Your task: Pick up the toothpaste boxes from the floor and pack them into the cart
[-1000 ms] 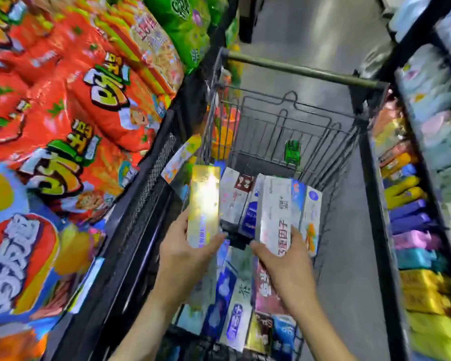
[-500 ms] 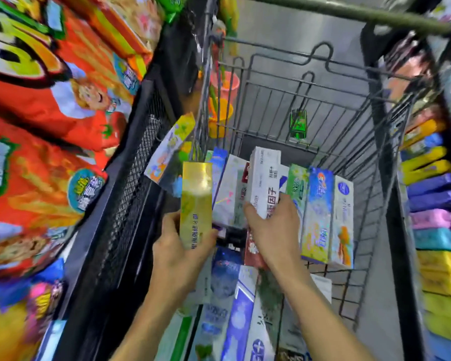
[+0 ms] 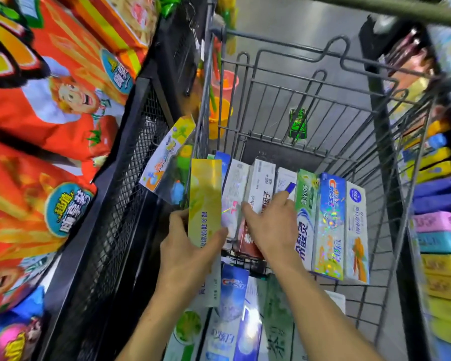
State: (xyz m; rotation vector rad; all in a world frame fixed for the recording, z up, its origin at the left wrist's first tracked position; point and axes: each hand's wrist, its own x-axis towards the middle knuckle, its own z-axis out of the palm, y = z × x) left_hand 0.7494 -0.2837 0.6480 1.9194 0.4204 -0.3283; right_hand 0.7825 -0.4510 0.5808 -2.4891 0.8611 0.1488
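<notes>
Inside the grey wire shopping cart [image 3: 349, 105], most cardboard toothpaste boxes [image 3: 330, 225] stood packed; left hand [image 3: 190, 254] gripped a yellow-green box [image 3: 205, 201], right hand [image 3: 274, 225] pressed the row, fingers loosely bent.

Both bare forearms reach forward and up from the bottom edge of the view, converging as they go. The left hand [image 3: 190, 246] is turned with its back toward the camera, fingers curled on the left and thumb pressed across from the right, so that it pinches a flat yellow box [image 3: 205, 204] held upright. The right hand [image 3: 272, 225] lies just beside it, knuckles up and wrist bent slightly inward, its fingers bent forward and pressing on the upright boxes (the fingertips are hidden behind the knuckles).
</notes>
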